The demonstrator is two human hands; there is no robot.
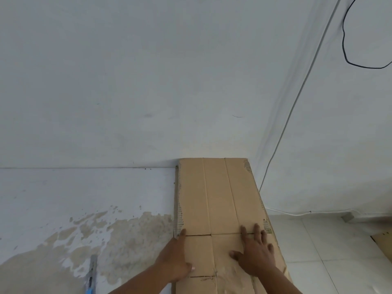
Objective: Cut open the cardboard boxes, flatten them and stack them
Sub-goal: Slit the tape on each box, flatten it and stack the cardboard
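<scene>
A flattened brown cardboard box (220, 194) lies on the white work surface (84, 198), its far end against the wall. It appears to rest on other flat cardboard, whose edges show along its left side. My left hand (176, 257) lies at the sheet's left edge with straight fingers, thumb on the cardboard. My right hand (254, 253) presses flat on the sheet near its right side, fingers spread. A blue-handled utility knife (91, 276) rests on the surface at the lower left, away from both hands.
The surface is white with worn tan patches (127, 234) on the near side. A white wall rises behind. A black cable (344, 39) hangs at the upper right. White floor tiles (318, 251) lie to the right, with another cardboard piece (384, 242) at the right edge.
</scene>
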